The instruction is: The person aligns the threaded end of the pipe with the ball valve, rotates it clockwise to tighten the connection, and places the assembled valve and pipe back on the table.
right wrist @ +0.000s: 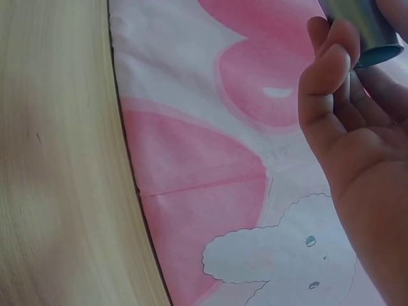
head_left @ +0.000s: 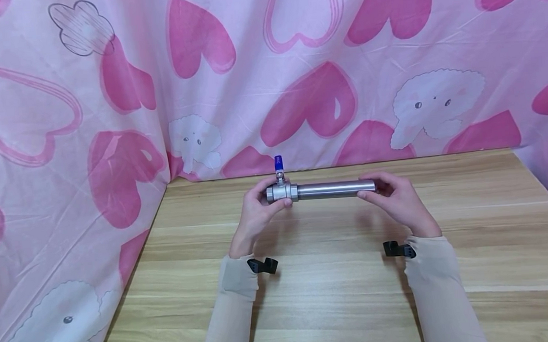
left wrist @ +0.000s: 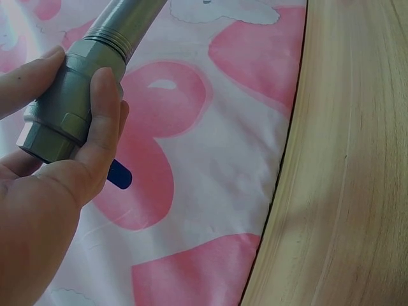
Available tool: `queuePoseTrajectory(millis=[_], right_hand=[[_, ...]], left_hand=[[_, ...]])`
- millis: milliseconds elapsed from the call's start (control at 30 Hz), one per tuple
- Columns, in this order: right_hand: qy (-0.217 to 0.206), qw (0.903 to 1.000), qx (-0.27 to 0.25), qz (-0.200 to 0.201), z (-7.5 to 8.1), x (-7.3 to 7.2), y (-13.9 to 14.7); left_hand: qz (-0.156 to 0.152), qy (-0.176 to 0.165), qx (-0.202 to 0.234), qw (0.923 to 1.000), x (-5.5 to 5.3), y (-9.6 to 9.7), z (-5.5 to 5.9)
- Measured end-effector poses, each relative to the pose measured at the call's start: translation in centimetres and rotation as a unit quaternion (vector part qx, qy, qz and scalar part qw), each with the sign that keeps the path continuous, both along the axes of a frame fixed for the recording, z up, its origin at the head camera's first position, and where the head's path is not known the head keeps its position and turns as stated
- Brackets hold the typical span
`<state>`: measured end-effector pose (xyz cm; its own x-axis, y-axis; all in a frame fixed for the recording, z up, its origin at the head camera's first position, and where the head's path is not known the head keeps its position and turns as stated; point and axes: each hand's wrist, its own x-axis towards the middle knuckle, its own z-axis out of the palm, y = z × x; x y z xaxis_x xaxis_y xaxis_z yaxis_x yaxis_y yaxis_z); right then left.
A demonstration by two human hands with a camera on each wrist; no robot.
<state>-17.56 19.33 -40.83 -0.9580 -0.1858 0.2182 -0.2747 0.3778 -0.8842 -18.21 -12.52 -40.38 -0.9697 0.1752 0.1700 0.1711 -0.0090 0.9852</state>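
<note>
A steel ball valve with a blue lever handle is joined to a straight metal pipe, held level above the table. My left hand grips the valve body, thumb in front and fingers behind. In the left wrist view, several threads show where the pipe meets the valve. At the pipe's other end, my right hand pinches the tube between thumb and fingers. The right wrist view shows the pipe's open end by the curled fingers. The blue handle points up and away from me.
Beneath both hands lies a wood-grain table. A pink curtain with hearts and white cartoon animals hangs along its back and left edges. Each wrist carries a small black camera mount, one on the left sleeve and one on the right sleeve.
</note>
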Motion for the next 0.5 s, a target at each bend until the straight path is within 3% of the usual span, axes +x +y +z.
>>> queuePoseTrajectory(millis=[500], right_hand=[[-0.009, 0.9992, -0.038, -0.003, 0.38, 0.1, -0.34]], left_hand=[[0.014, -0.011, -0.002, 0.9998, 0.02, 0.09, 0.15]])
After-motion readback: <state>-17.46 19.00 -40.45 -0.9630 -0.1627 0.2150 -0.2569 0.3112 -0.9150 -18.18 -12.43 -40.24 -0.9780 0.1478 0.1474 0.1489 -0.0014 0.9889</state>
